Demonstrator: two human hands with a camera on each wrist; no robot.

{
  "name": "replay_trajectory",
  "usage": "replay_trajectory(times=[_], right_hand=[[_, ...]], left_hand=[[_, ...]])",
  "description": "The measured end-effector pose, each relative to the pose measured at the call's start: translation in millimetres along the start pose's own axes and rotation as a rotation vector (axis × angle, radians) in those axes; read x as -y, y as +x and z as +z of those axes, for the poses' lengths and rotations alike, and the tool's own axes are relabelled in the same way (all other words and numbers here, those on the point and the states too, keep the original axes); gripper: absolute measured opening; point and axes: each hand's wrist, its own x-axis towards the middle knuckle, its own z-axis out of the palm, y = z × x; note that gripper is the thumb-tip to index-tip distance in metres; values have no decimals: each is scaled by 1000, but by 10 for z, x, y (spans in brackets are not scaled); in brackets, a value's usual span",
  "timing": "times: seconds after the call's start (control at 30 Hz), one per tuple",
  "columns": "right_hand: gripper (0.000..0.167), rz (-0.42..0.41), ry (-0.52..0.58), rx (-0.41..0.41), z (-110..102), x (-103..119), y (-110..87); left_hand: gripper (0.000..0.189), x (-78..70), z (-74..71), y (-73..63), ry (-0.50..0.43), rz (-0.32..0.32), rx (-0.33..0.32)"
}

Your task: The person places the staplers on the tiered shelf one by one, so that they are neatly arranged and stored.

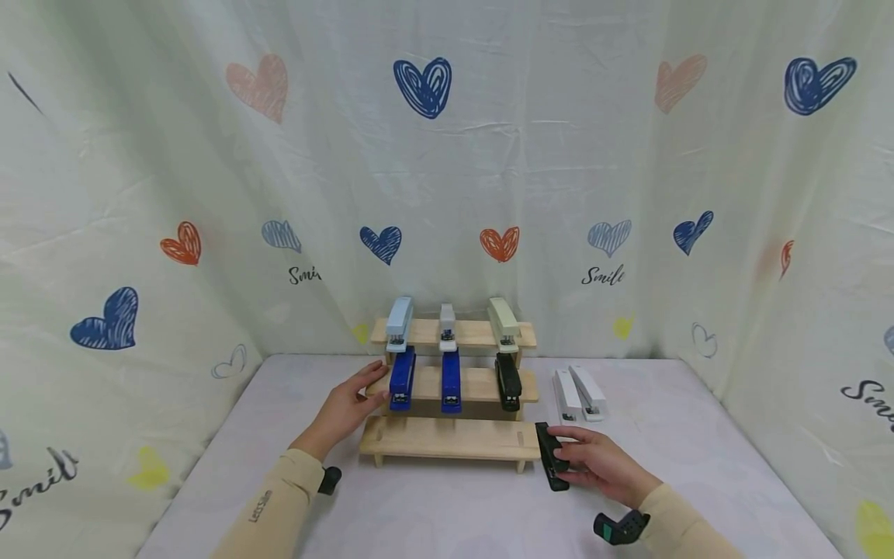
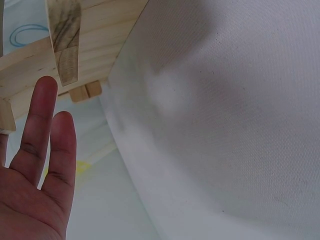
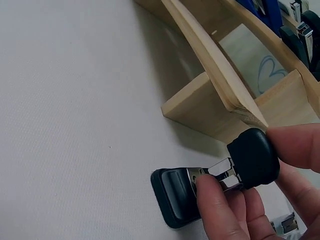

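In my right hand (image 1: 602,463) I grip a black stapler (image 1: 547,449), beside the right end of the lowest step of a wooden rack (image 1: 450,439). The right wrist view shows fingers and thumb around the stapler (image 3: 177,197), its metal nose facing the camera. My left hand (image 1: 349,405), fingers extended, is at the left end of the rack's middle step. On that step are two blue staplers (image 1: 402,379) and a black stapler (image 1: 509,380). The top step bears a light blue stapler (image 1: 400,320), a grey-white stapler (image 1: 448,326) and a pale green stapler (image 1: 504,320).
Two white staplers (image 1: 567,394) lie on the table (image 1: 447,512) right of the rack, behind my right hand. A pale curtain (image 1: 461,171) printed with hearts hangs behind and at both sides of the table.
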Motion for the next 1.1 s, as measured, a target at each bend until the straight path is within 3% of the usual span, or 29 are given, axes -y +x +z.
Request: replay_trajectory(times=[0.2, 1.1], right_hand=[[50, -11, 22, 16, -16, -9, -8], [45, 34, 20, -163, 3, -51, -28]], left_hand=[[55, -5, -7, 1, 3, -1, 2], [54, -28, -21, -2, -10, -19, 8]])
